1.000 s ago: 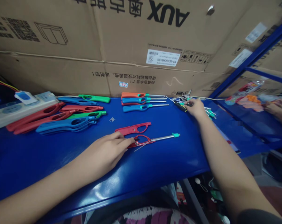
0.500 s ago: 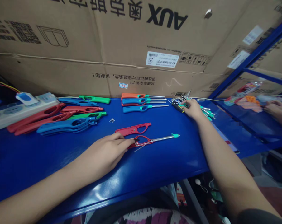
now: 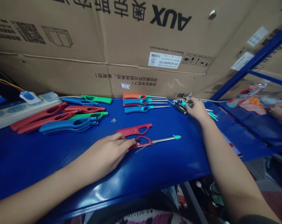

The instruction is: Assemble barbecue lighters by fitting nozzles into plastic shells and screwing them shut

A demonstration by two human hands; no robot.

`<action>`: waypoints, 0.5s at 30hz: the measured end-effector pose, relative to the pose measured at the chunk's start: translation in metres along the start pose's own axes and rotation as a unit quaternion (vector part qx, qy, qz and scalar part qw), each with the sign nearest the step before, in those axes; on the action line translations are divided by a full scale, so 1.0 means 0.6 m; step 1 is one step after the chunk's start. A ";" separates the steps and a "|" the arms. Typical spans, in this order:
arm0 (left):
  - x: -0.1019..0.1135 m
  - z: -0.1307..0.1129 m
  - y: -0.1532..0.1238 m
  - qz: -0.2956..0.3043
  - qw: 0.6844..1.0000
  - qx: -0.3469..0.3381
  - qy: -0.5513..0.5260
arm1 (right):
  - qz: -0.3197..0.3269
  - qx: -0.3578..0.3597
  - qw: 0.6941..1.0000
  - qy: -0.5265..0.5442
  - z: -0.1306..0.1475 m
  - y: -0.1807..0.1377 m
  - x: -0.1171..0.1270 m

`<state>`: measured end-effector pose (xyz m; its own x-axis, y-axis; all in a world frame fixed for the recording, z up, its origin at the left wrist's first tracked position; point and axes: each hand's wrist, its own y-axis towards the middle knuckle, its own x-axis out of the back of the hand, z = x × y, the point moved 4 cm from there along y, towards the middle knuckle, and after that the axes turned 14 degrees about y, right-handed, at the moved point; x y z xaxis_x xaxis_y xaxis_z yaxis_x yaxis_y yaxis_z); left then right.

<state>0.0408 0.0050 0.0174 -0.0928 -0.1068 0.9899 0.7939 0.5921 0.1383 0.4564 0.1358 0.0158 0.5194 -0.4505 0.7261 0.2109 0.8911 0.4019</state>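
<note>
My left hand [image 3: 114, 150] presses its closed fingers on the handle of an opened red gas lighter [image 3: 144, 141] lying on the blue table. A metal tube with a turquoise tip points right from it, and a thin wire sticks out below the handle. Just behind it lies a matching red handle half [image 3: 134, 129]. My right hand [image 3: 197, 109] reaches into a pile of small metal and turquoise parts [image 3: 212, 115] at the back right. Its fingers are pinched together there, and what they hold is unclear. A black-and-yellow tool handle [image 3: 179, 108] lies beside those fingertips.
Finished lighters [image 3: 135, 109] lie in a row at the back, with small pins [image 3: 113, 120] nearby. Red, green and blue handle shells [image 3: 68, 125] are stacked left, by a power strip [image 3: 13, 109]. A cardboard wall [image 3: 129, 40] closes the back. Another person's hand [image 3: 279, 112] shows far right.
The whole view has shifted slightly. My right hand stays at the parts pile with its fingers slightly moved. My left hand keeps its place on the red lighter.
</note>
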 end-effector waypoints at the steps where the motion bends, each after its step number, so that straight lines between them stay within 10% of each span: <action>1: 0.000 0.000 0.000 0.001 1.000 0.000 0.001 | 0.007 0.000 1.000 -0.001 0.001 -0.001 -0.001; 15: -0.003 0.002 -0.001 0.004 1.000 0.006 0.008 | -0.057 -0.144 0.984 0.087 0.005 -0.001 0.015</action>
<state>0.0398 0.0057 0.0155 -0.0759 -0.1149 0.9905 0.7876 0.6022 0.1302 0.4584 0.1311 0.0242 0.6075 -0.5541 0.5691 0.4882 0.8257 0.2827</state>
